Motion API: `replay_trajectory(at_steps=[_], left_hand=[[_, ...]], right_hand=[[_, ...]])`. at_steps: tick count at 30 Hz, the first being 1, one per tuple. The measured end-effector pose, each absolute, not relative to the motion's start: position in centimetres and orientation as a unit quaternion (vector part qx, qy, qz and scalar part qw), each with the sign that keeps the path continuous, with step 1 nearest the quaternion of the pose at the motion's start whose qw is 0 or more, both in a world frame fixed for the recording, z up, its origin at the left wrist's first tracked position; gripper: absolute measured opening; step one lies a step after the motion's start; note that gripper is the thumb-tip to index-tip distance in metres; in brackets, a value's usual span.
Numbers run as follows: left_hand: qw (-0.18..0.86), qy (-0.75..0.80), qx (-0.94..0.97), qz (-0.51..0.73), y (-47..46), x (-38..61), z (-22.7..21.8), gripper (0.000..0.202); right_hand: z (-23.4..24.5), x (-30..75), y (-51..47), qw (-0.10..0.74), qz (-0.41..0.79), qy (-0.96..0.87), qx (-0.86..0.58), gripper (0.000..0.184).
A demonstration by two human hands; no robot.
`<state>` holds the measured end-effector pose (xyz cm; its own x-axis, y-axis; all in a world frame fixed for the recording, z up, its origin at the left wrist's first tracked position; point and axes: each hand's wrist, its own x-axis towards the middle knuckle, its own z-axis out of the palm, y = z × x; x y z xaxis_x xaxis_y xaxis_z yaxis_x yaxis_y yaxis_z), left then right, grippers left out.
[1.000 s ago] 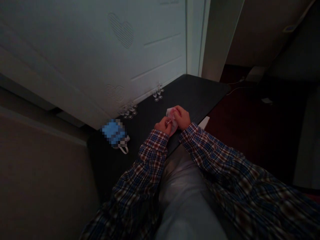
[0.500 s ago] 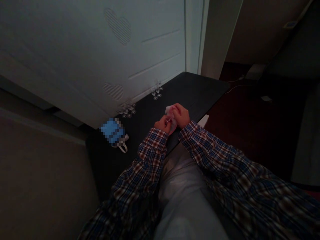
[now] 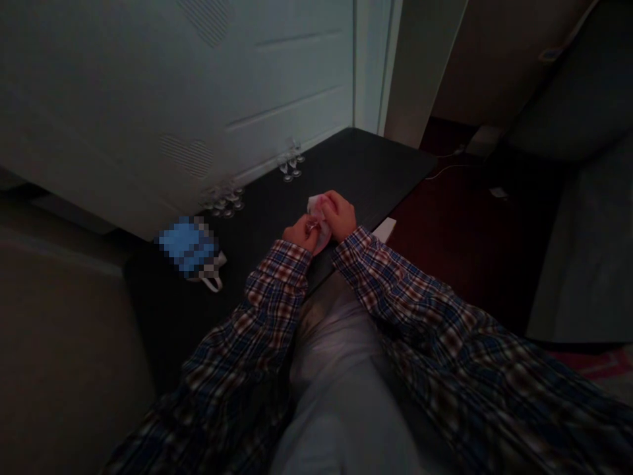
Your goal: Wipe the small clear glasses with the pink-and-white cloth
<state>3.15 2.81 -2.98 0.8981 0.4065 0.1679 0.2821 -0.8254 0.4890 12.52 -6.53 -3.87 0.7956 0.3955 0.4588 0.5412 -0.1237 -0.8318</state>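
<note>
Both hands meet over the near edge of the black table (image 3: pixel 390 155). My left hand (image 3: pixel 298 232) is closed around a small, clear, shiny piece that looks like a little stemmed glass (image 3: pixel 311 225), mostly hidden by fingers and cloth. My right hand (image 3: pixel 341 216) pinches a thin white and pink cloth (image 3: pixel 324 235) against that glass. Part of the cloth hangs down between the hands. Farther back, by the white panel, stand two groups of small clear stemmed glasses: one group (image 3: pixel 291 161) beyond my hands, another group (image 3: pixel 225 200) farther left.
A blurred-out blue pack (image 3: pixel 185 245) with a white strap loop (image 3: pixel 211 280) lies at the table's left. The white panel (image 3: pixel 277 79) with heart patterns borders the back. A white flat object (image 3: pixel 384 229) shows beyond the right table edge, with a cable (image 3: pixel 448 168) on the dark red floor.
The view has turned slightly, so the table, glasses and hands sit farther left and higher. Both hands keep hold of the cloth and glass, with little visible change in their grip.
</note>
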Motion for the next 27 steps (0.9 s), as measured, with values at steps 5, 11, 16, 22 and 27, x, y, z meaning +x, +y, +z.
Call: replay_trajectory(at_steps=[5,11,16,22,27], left_hand=[[0.223,0.19,0.947,0.132,2.84,3.33,-2.99,0.031],[0.227,0.181,0.948,0.13,3.0,3.44,-3.29,0.032],[0.214,0.183,0.949,0.139,2.87,3.41,-3.25,0.031],[0.21,0.191,0.95,0.128,2.86,3.5,-3.2,0.031],[0.202,0.188,0.952,0.13,3.01,3.63,-3.46,0.033]], right_hand=[[-3.65,12.63,-6.59,0.574,-0.051,-0.315,-0.754,0.026],[-3.4,12.72,-6.63,0.554,-0.042,-0.31,-0.771,0.023],[-3.47,12.78,-6.62,0.554,-0.023,-0.307,-0.773,0.024],[-3.55,12.87,-6.63,0.538,-0.038,-0.314,-0.781,0.025],[-3.6,12.99,-6.64,0.531,-0.046,-0.321,-0.783,0.027]])
